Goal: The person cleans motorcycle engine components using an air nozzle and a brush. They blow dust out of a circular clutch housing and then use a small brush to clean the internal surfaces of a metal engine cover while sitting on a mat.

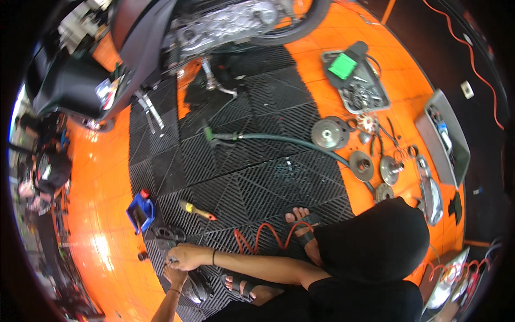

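Note:
At the lower left, my right hand (189, 256) is closed, its fingers pinched around something small and partly hidden. My left hand (175, 275) sits just below it, fingers curled and mostly covered. Both are over a dark part (165, 243) that looks like a scooter engine cover, with a rounded end (170, 233) beyond the hands. A greyish rounded piece (196, 290) shows beside my left wrist; I cannot tell if it belongs to the same part. A paintbrush (197, 210) lies on the mat farther off, near a blue cut-open jug (140, 212) with a red cap.
A red coiled air hose (268, 234) runs by my feet. Across the black mat (236, 172) lies a green hose (284, 138) with a nozzle. Pulleys (329, 133), a parts tray (370, 97) and a grey bin (443, 140) stand right. A scooter (225, 27) fills the far side.

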Demonstrator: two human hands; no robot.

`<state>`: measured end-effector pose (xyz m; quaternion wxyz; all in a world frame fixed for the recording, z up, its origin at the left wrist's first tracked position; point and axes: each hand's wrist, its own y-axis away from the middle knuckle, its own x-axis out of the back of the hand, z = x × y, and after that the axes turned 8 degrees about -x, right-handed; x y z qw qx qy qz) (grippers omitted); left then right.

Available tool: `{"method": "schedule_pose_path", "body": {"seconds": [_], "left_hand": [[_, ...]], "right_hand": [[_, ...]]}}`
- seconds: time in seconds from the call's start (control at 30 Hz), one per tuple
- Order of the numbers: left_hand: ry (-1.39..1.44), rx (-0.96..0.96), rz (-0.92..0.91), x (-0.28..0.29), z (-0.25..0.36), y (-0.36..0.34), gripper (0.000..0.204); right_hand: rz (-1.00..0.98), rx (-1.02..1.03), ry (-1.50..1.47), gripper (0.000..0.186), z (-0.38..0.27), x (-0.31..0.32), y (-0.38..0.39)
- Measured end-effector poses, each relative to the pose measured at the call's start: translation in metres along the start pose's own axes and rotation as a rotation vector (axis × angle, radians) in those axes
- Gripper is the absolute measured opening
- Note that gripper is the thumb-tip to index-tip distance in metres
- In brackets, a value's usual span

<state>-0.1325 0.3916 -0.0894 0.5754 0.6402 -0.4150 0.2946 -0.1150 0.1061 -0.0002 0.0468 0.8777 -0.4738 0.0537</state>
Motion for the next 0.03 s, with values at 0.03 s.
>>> {"method": "schedule_pose_path", "body": {"seconds": [0.03], "left_hand": [[-0.014, -0.036, 0.003, 0.0051, 0.0091, -0.0142, 0.088]], "right_hand": [[0.018, -0.017, 0.032, 0.032, -0.0056, 0.003, 0.0012]]}}
